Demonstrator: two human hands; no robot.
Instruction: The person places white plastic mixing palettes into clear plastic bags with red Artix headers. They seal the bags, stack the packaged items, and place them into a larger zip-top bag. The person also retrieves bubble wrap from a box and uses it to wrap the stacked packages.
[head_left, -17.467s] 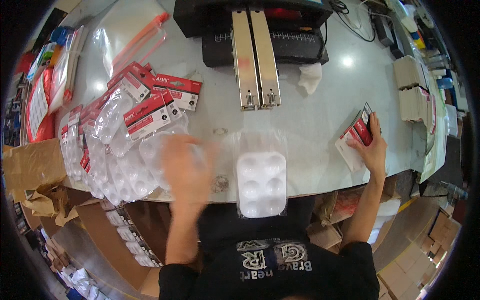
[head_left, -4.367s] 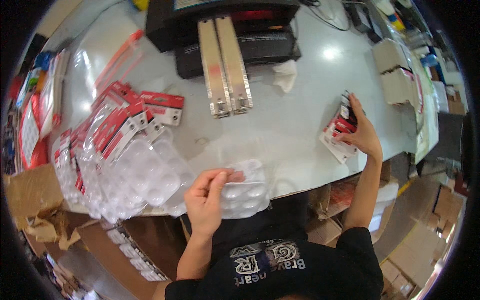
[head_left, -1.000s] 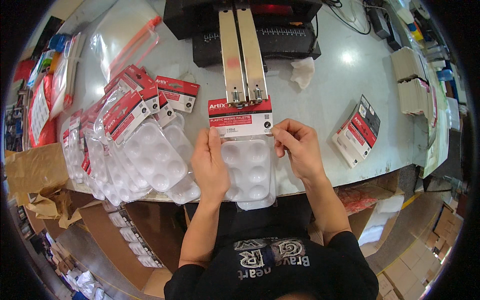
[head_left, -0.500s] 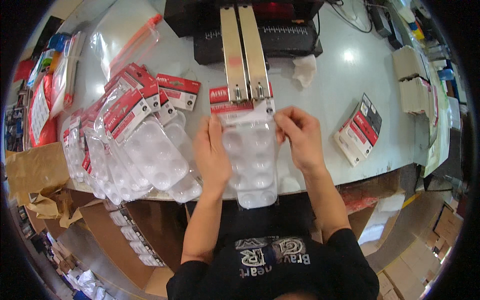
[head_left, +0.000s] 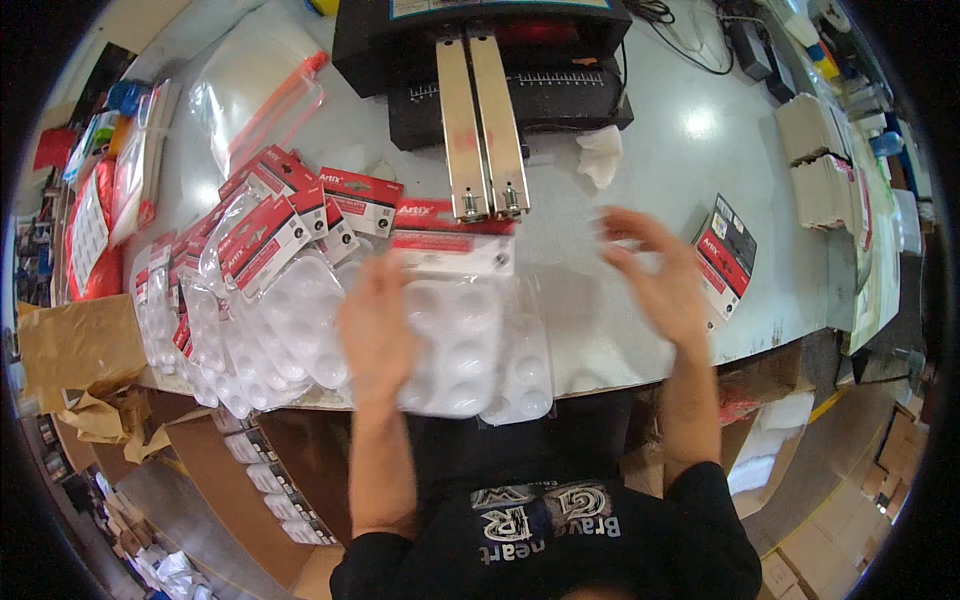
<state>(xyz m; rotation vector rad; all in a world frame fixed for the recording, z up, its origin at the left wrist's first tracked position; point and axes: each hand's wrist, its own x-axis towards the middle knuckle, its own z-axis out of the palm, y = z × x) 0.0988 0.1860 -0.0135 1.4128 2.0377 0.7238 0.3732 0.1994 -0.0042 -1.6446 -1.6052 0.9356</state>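
Observation:
My left hand (head_left: 380, 325), blurred by motion, grips the left edge of a clear-bagged white paint palette (head_left: 455, 340) with round wells. The palette's red and white header card (head_left: 455, 258) lies just below the tips of two metal bars (head_left: 483, 130). Partly covered by it, a second white palette (head_left: 528, 365) sticks out to the right. My right hand (head_left: 655, 280) hovers over the table, holding nothing, with thumb and fingers apart. It is nearest to a small stack of red, white and black header cards (head_left: 727, 255).
Several carded palettes (head_left: 270, 290) overlap in a heap on the left. A black machine (head_left: 510, 100) with a ruler scale carries the metal bars. Clear plastic bags (head_left: 250, 90) lie at the back left, crumpled white paper (head_left: 600, 155) right of the machine, and card bundles (head_left: 820, 165) far right.
My left hand has drawn the palette leftward, its card coming away from under the bars and uncovering another palette. My right hand has let go and moved right, toward the card stack.

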